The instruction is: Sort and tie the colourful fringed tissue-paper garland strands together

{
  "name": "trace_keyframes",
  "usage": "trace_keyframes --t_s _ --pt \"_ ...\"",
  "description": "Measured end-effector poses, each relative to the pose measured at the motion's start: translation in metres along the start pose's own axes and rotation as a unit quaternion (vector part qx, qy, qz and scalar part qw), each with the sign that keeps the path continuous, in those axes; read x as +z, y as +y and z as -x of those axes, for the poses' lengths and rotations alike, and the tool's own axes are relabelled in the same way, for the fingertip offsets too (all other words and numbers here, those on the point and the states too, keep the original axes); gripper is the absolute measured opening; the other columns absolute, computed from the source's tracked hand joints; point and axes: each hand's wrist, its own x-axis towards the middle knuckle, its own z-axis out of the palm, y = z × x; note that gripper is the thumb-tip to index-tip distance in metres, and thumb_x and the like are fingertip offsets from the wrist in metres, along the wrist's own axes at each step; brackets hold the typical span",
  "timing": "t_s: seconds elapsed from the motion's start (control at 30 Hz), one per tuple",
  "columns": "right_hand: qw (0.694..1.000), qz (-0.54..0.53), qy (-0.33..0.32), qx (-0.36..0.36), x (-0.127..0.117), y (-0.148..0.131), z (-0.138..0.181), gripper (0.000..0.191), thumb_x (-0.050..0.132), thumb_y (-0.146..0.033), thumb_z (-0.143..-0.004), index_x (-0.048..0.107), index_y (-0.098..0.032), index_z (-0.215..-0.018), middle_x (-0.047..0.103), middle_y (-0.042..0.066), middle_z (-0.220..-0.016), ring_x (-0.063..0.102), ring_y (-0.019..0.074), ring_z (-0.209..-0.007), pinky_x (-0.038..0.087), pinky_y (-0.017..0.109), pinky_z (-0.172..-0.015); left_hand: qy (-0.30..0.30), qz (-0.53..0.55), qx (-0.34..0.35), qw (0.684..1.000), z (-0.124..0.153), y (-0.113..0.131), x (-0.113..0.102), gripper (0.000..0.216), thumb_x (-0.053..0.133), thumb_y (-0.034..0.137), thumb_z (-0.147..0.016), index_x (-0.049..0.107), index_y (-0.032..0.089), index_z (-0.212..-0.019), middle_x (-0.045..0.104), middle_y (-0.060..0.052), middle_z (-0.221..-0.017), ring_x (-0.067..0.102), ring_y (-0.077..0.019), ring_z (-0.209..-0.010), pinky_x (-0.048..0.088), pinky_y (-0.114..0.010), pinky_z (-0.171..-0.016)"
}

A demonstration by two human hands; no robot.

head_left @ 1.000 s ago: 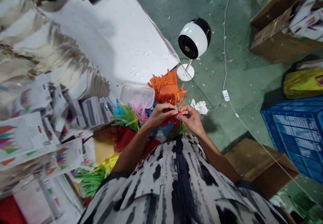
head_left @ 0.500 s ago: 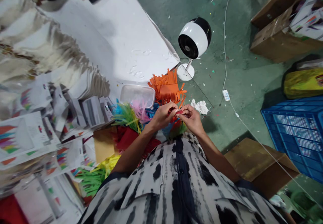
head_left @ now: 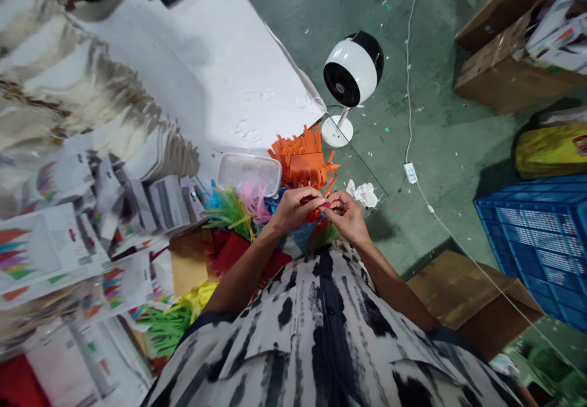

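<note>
My left hand [head_left: 293, 208] and my right hand [head_left: 345, 214] meet close in front of my chest, fingertips pinched together on a small red paper strip [head_left: 321, 204]. Just beyond them lies a pile of orange fringed paper [head_left: 302, 159]. Under and beside my hands are pink [head_left: 252, 198], green [head_left: 227, 211] and blue fringed paper pieces, with red paper [head_left: 229, 251] below my left forearm.
A clear plastic box [head_left: 250, 172] sits by the fringes on the white-covered table [head_left: 206, 71]. Stacks of printed white packets [head_left: 68, 211] fill the left. On the green floor stand a white fan [head_left: 351, 74], a power cable, a blue crate [head_left: 541, 242] and cardboard boxes [head_left: 458, 294].
Only the fingers shift slightly while working the red strip; both hands stay in the same place.
</note>
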Motion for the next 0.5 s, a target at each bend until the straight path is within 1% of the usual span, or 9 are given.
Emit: trace_keyframes --t_s 0.07,0.13,0.2,0.27,0.37,0.5 --pt "1.000 -0.004 0.002 0.003 0.001 -0.002 0.000 0.035 0.084 -0.050 -0.080 0.062 -0.025 -0.090 0.063 -0.003 -0.076 0.059 0.0140 -0.068 0.046 0.026 -0.063 0.012 -0.032 0.015 0.999 0.000 0.001 0.002 0.023 0.063 0.038 -0.096 0.070 0.019 -0.084 0.072 -0.002 -0.082 0.063 -0.0149 -0.074 0.047 -0.027 -0.073" --pt "1.000 -0.009 -0.004 0.003 0.002 -0.003 -0.001 0.035 0.084 -0.050 -0.080 0.061 -0.026 -0.090 0.063 -0.003 -0.078 0.060 0.0145 -0.070 0.047 0.027 -0.065 0.049 -0.061 0.026 0.997 0.000 0.002 0.004 0.022 0.058 0.036 -0.099 0.064 0.020 -0.085 0.069 -0.001 -0.081 0.061 -0.0142 -0.073 0.046 -0.027 -0.072" --pt "1.000 -0.015 -0.011 0.000 0.002 -0.005 -0.001 0.034 0.084 -0.049 -0.080 0.061 -0.025 -0.090 0.064 -0.002 -0.084 0.061 0.0150 -0.075 0.049 0.027 -0.069 0.095 -0.073 0.022 0.993 -0.001 0.002 0.006 0.018 0.054 0.034 -0.102 0.060 0.021 -0.090 0.065 0.000 -0.078 0.061 -0.0137 -0.069 0.045 -0.027 -0.071" --pt "1.000 -0.016 -0.015 0.000 0.003 -0.005 -0.002 0.034 0.082 -0.051 -0.081 0.061 -0.025 -0.090 0.064 0.000 -0.089 0.062 0.0156 -0.080 0.050 0.028 -0.072 0.124 -0.069 0.008 0.990 -0.001 0.002 0.008 0.015 0.051 0.034 -0.104 0.056 0.022 -0.096 0.063 0.003 -0.073 0.060 -0.0132 -0.064 0.044 -0.026 -0.068" --pt "1.000 -0.013 -0.017 0.002 0.002 -0.006 -0.001 0.036 0.082 -0.053 -0.081 0.062 -0.025 -0.090 0.063 0.000 -0.088 0.061 0.0165 -0.081 0.051 0.028 -0.072 0.139 -0.069 0.000 0.988 -0.002 0.001 0.010 0.014 0.049 0.034 -0.105 0.055 0.024 -0.100 0.063 0.004 -0.068 0.061 -0.0141 -0.061 0.044 -0.026 -0.066" --pt "1.000 0.008 -0.012 -0.005 0.000 -0.008 0.000 0.031 0.078 -0.053 -0.085 0.068 -0.025 -0.095 0.066 0.002 -0.097 0.061 0.0165 -0.081 0.050 0.028 -0.070 0.134 -0.128 -0.003 0.983 0.000 -0.001 0.013 0.014 0.052 0.035 -0.104 0.059 0.023 -0.104 0.066 0.001 -0.070 0.064 -0.0163 -0.062 0.041 -0.027 -0.065"
